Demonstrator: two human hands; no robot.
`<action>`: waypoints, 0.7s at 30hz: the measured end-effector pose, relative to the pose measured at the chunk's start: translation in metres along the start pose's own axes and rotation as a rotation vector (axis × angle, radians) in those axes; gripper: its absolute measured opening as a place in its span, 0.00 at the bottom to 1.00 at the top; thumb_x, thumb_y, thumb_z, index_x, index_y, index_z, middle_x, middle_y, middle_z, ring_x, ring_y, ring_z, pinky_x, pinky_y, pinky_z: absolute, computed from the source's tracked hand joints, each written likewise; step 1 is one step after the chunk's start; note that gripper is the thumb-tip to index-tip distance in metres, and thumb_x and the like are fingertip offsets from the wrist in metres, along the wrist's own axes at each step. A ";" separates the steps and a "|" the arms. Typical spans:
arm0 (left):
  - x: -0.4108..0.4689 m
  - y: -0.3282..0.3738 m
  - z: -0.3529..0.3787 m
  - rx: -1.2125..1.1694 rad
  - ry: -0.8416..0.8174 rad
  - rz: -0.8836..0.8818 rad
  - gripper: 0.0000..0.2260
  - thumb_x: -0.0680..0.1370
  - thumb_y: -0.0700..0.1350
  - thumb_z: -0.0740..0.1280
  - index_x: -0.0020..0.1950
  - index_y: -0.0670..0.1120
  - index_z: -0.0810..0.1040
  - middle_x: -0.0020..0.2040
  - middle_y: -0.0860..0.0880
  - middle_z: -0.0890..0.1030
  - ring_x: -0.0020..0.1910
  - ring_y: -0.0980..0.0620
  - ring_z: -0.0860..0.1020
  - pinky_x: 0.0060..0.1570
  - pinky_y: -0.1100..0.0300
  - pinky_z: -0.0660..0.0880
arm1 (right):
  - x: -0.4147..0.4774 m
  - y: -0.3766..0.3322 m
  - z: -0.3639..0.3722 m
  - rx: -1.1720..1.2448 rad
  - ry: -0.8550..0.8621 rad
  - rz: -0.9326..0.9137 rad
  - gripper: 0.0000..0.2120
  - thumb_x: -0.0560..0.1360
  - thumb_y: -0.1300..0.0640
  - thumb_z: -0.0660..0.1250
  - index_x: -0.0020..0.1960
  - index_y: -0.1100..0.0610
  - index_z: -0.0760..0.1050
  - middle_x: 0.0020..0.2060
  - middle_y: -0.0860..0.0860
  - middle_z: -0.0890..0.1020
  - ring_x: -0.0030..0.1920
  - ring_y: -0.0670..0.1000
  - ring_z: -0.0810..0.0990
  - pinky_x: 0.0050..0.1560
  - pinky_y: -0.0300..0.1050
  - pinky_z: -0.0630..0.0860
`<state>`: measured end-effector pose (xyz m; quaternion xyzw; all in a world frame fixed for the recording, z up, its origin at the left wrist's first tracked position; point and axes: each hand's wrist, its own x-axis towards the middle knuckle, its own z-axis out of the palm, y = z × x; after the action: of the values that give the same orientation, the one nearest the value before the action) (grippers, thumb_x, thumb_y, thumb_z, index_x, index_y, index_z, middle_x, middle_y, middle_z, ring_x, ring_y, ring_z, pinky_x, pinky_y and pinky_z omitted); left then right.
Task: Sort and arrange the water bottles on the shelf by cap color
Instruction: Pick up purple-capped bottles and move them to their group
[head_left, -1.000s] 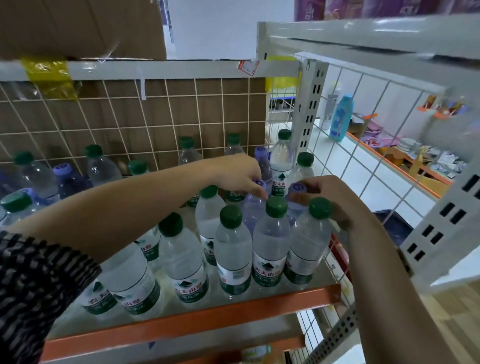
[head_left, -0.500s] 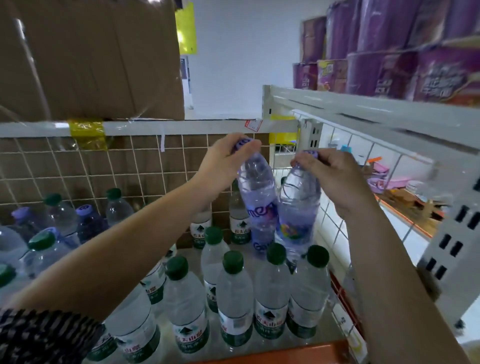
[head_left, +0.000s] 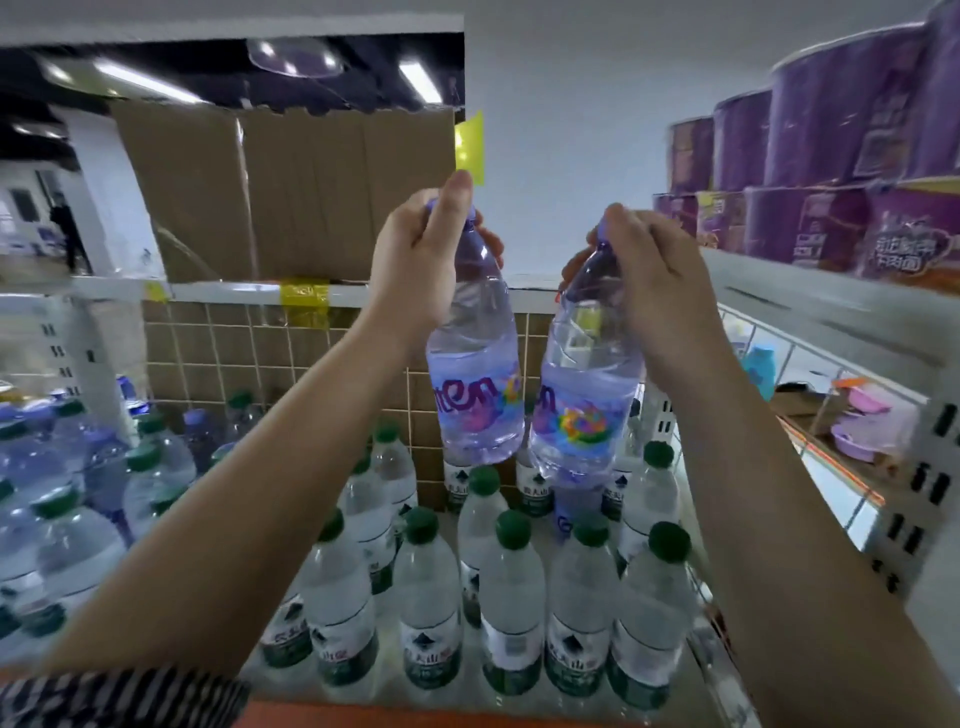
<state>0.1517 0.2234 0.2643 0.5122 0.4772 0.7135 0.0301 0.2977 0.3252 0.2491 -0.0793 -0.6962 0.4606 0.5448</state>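
My left hand (head_left: 421, 260) grips the neck of a purple-capped water bottle (head_left: 475, 384), held high above the shelf. Beside it, my right hand (head_left: 654, 275) holds a second purple-capped bottle (head_left: 582, 410) by its cap and neck, tilted slightly. Both bottles hang clear of the others. Below them, several green-capped bottles (head_left: 511, 597) stand in rows on the right part of the shelf (head_left: 467, 714). At the left stand mixed purple-capped bottles (head_left: 195, 431) and green-capped bottles (head_left: 72, 551).
A white wire side panel (head_left: 810, 467) bounds the shelf on the right. A cardboard box (head_left: 291, 192) sits on the upper shelf board (head_left: 234, 291). Purple packages (head_left: 831, 182) are stacked on the neighbouring shelf top at the right.
Both hands have lifted the two purple-capped bottles out from among the green-capped ones and raised them well above the shelf. The camera has tilted upward.
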 end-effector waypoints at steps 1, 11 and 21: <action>-0.006 0.003 -0.008 0.015 -0.014 -0.011 0.15 0.85 0.48 0.57 0.43 0.41 0.72 0.35 0.43 0.80 0.35 0.46 0.80 0.39 0.55 0.78 | -0.005 -0.001 0.007 0.016 -0.016 0.003 0.10 0.80 0.53 0.60 0.43 0.56 0.74 0.35 0.58 0.84 0.34 0.53 0.83 0.37 0.44 0.78; -0.109 0.013 -0.099 0.127 -0.016 -0.101 0.21 0.81 0.52 0.58 0.39 0.36 0.75 0.32 0.44 0.80 0.32 0.51 0.78 0.37 0.59 0.75 | -0.088 0.000 0.097 0.016 -0.156 0.096 0.14 0.76 0.47 0.61 0.34 0.47 0.78 0.30 0.48 0.82 0.33 0.48 0.83 0.39 0.45 0.81; -0.241 -0.021 -0.256 0.254 0.157 -0.291 0.29 0.79 0.58 0.58 0.42 0.28 0.70 0.38 0.28 0.73 0.37 0.32 0.74 0.43 0.39 0.71 | -0.230 0.027 0.248 -0.035 -0.371 0.161 0.11 0.80 0.50 0.59 0.42 0.51 0.74 0.30 0.43 0.78 0.31 0.44 0.76 0.35 0.36 0.71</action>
<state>0.0626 -0.0597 0.0746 0.3802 0.6332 0.6735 0.0305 0.1708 0.0623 0.0764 -0.0578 -0.7839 0.4973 0.3671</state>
